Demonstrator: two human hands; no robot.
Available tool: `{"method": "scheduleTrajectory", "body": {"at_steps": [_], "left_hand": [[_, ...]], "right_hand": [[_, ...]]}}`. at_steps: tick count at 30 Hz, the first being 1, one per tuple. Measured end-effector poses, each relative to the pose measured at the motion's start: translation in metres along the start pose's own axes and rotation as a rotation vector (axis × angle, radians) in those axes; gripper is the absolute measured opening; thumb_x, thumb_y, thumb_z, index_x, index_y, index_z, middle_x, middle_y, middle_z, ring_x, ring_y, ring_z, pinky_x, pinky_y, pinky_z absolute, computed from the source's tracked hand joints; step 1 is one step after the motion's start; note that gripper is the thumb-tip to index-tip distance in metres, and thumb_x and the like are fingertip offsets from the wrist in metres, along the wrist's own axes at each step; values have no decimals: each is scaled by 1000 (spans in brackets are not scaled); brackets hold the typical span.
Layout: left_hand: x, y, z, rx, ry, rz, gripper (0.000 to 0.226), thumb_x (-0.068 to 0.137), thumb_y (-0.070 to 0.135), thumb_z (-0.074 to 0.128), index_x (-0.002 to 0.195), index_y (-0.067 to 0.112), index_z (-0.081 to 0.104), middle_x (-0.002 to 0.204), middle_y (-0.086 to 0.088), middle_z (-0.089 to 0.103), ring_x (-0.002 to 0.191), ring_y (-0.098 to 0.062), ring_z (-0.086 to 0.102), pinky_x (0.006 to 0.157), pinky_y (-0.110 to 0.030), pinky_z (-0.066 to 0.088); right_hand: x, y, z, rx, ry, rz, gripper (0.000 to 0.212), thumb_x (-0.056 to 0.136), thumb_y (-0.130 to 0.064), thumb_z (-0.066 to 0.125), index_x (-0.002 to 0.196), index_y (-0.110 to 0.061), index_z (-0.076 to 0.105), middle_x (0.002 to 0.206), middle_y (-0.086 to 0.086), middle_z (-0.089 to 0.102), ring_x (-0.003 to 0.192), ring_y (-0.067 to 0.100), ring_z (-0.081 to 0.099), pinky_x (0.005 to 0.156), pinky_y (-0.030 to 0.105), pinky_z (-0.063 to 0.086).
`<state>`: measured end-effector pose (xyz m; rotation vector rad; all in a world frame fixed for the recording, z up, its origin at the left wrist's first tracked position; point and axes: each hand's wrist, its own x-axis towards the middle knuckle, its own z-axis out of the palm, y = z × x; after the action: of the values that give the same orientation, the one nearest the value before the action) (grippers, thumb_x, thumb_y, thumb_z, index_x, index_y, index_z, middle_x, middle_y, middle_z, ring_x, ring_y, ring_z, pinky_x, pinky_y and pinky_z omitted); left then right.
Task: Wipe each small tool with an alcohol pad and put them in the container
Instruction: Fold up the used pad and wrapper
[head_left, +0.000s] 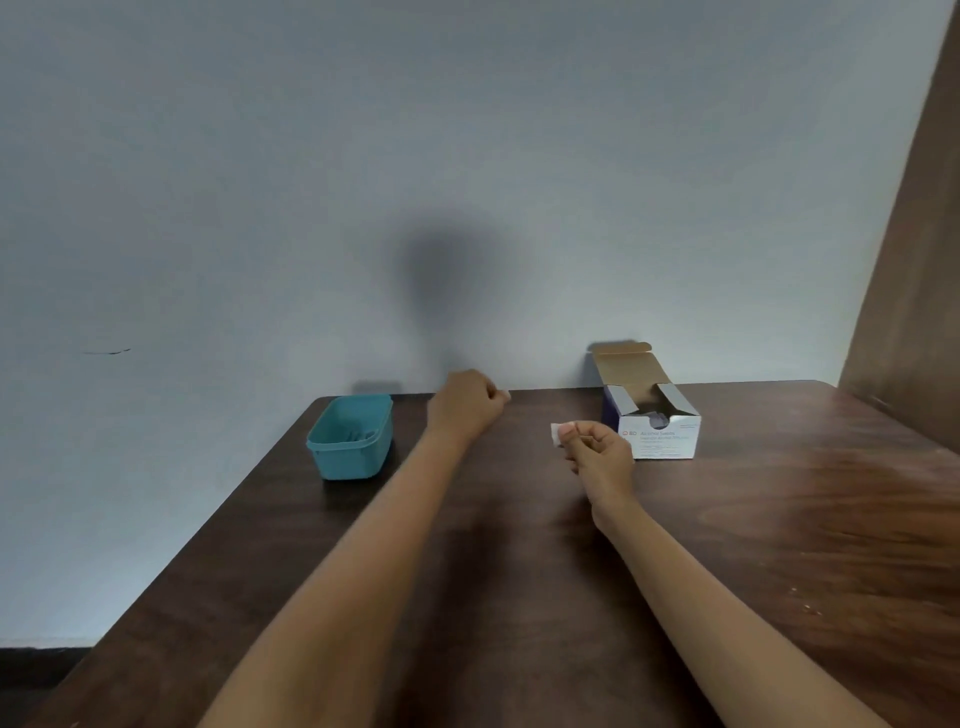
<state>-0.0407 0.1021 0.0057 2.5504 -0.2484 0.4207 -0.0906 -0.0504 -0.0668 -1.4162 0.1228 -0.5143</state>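
Right hand (597, 457) pinches pad (556, 434); left hand (465, 402) fisted, contents unclear; container (349, 463) holds tools (359, 434).

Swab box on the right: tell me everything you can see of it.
The swab box is a small white cardboard carton with a dark blue left side and blurred front print. It is open: brown-lined lid flap upright at the back, two side flaps splayed up, a half-round notch in the front edge. Greyish contents show dimly inside. It sits flat on the wooden table near the wall. The right hand, pinching a white pad, overlaps its lower left corner; contact cannot be told.
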Motion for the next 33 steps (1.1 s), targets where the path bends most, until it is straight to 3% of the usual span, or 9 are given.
{"method": "scheduleTrajectory", "body": {"at_steps": [3, 7, 11, 15, 19, 23, 27, 31, 33], "left_hand": [[-4, 11, 43, -146, -91, -52, 28, 85, 35, 58, 92, 12, 72, 99, -10, 69, 96, -27, 64, 85, -33, 52], [-7, 22, 85, -203, -176, -89, 32, 88, 31, 57, 106, 6, 66, 112, -14, 64, 104, -29, 61, 90, -33, 49], [-6, 31, 106, -208, -157, -89, 30, 90, 30, 55, 96, 2, 65, 103, -16, 65, 97, -32, 61, 83, -36, 50], [-6, 38, 117, -170, -121, -79, 32, 88, 40, 57, 85, 10, 67, 97, -14, 66, 96, -31, 61, 80, -37, 52], [-9, 44, 122, -54, -117, -63, 37, 87, 42, 60, 111, 16, 68, 118, -12, 56, 115, -31, 50, 94, -39, 42], [-6, 46, 125, -100, -115, -118, 38, 85, 40, 62, 115, 17, 63, 121, -9, 57, 119, -29, 47, 97, -39, 38], [-10, 43, 119, -249, -103, -143, 28, 82, 36, 66, 100, 15, 60, 106, -3, 65, 104, -23, 58, 87, -34, 42], [-24, 37, 100, -459, 5, -117, 13, 78, 19, 70, 83, 12, 60, 82, -4, 67, 79, -19, 63, 71, -28, 48], [-34, 36, 93, -643, -9, -153, 10, 78, 10, 71, 82, 9, 61, 77, -10, 70, 68, -18, 69, 64, -30, 56]], "right_hand": [[12, 2, -25, -67, 12, -56, 16, 89, -16, 65, 86, -1, 68, 71, 3, 64, 63, 6, 53, 60, 17, 43], [16, 14, -50, -90, -2, -61, 18, 91, -11, 62, 90, 6, 66, 74, 4, 64, 57, -4, 52, 55, 8, 39], [18, 18, -53, -3, -20, -34, 5, 88, -1, 64, 91, 0, 67, 83, 8, 68, 68, 1, 60, 63, 9, 46], [18, 16, -52, 56, -22, -44, 15, 83, 2, 67, 82, -12, 66, 79, 4, 69, 71, 5, 63, 68, 11, 49], [20, 17, -53, 94, -36, -44, 15, 85, 4, 65, 88, -10, 69, 78, -2, 72, 68, -1, 65, 66, 10, 49], [21, 18, -54, 106, -46, -38, 12, 85, 1, 65, 88, -9, 71, 77, 0, 71, 68, 3, 63, 67, 14, 49], [21, 18, -53, 104, -43, -42, 14, 84, -2, 68, 73, -11, 66, 60, -7, 60, 56, 0, 49, 59, 14, 41], [19, 17, -54, 99, -42, -49, 11, 81, -3, 71, 74, -4, 64, 69, 10, 54, 68, 17, 47, 65, 27, 41], [17, 15, -53, 73, -34, -79, 17, 79, 0, 72, 70, -7, 59, 69, 10, 49, 67, 14, 46, 64, 23, 43]]}}
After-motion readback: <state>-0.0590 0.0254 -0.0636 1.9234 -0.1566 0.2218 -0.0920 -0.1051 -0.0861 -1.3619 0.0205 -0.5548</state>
